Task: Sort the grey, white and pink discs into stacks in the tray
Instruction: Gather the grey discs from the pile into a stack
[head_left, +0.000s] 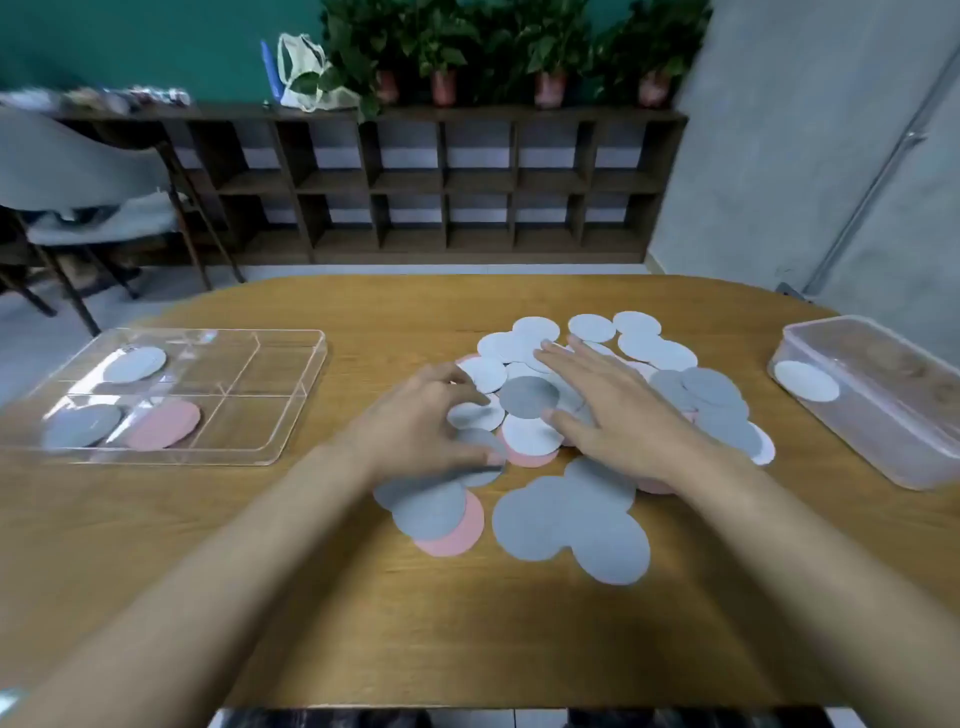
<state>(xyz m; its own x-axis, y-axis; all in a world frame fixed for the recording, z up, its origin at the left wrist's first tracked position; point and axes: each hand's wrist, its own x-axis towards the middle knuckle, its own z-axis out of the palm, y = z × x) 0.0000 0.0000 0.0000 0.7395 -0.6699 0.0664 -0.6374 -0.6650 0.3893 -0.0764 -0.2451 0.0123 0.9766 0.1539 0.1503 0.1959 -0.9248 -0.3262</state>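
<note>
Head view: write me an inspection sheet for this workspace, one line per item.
Surface: wooden table, far edge rounded.
Job's things: loose pile of grey, white and pink discs mid-table; clear tray at left holds white discs, grey discs and pink discs in separate compartments.
Clutter: clear tub at right with one white disc.
Grippers: left hand curled over the pile, grip unclear; right hand flat on it, fingers straight.
Cables: nothing seen.
Surroundings: chair, cubby shelf, potted plants, cloth bag.
</note>
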